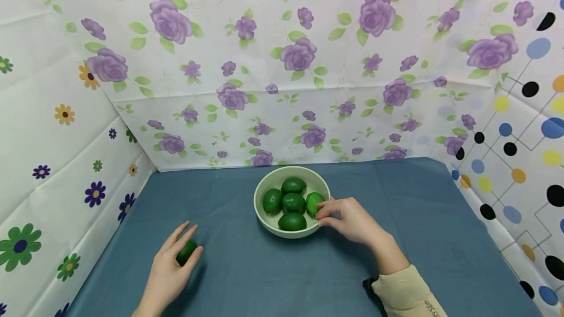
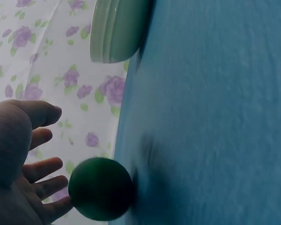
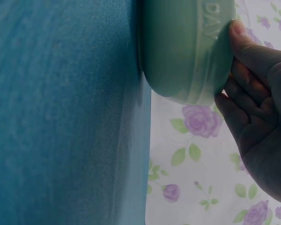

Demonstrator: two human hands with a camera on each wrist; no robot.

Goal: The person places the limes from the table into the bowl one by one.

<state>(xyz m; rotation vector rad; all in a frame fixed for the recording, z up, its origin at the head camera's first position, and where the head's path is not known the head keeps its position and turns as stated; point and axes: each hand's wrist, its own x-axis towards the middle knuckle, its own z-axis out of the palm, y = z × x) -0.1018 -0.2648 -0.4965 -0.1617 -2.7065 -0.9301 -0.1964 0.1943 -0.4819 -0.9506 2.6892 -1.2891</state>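
A pale green bowl (image 1: 269, 226) stands on the table with several dark green limes (image 1: 293, 203) in it. My right hand (image 1: 348, 219) holds the bowl's right rim, with fingertips over the edge beside a brighter lime (image 1: 313, 204). In the right wrist view the thumb (image 3: 253, 49) lies at the rim of the bowl (image 3: 187, 51). Left of the bowl, my left hand (image 1: 169, 263) reaches round a single lime (image 1: 187, 252) on the table, its fingers spread. The left wrist view has this lime (image 2: 100, 189) just past the fingertips, the palm apart from it.
A blue cloth (image 1: 282, 278) covers the table. Flower-printed sheeting (image 1: 273, 72) rises behind it, with a daisy-printed sheet (image 1: 66, 160) at left and a dotted sheet (image 1: 524, 150) at right.
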